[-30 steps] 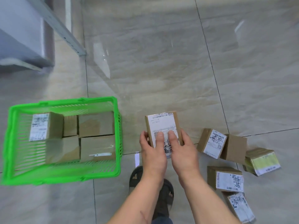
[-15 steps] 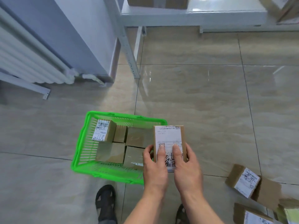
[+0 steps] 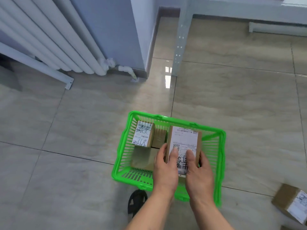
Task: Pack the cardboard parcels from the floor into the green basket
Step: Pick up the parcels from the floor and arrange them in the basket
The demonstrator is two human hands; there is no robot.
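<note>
The fingers (image 3: 172, 156) of the left hand (image 3: 165, 170) curl round the left edge of a cardboard parcel (image 3: 184, 143), thumb lying flat on its white label, the other fingertips wrapped along the side. The right hand (image 3: 198, 173) mirrors this on the right edge, its thumb pressed on the label near the barcode and its remaining fingers curled behind the box. Between them the two hands pinch the parcel by its near end, label side up, tilted slightly away from the person.

The held parcel hangs over the green basket (image 3: 221, 156), above the basket's middle and right part; whether it touches anything beneath cannot be told. Inside the basket, at its far left corner, stands a labelled parcel (image 3: 143, 136) with handwriting on its label. Just beside that one, toward the basket's centre, a plain brown parcel (image 3: 159, 138) shows, and another plain parcel (image 3: 144, 159) lies in the near left part of the basket, partly hidden by the left hand.

The basket sits on the tiled floor (image 3: 66, 163). Near the basket's front edge a dark sandal (image 3: 137, 201) shows on the floor. To the basket's right and well apart from it, one more parcel (image 3: 290, 201) lies on the floor at the frame edge. Beyond the basket, a white radiator (image 3: 49, 35) stands against the wall to the far left, and a grey metal post (image 3: 180, 40) rises behind it.
</note>
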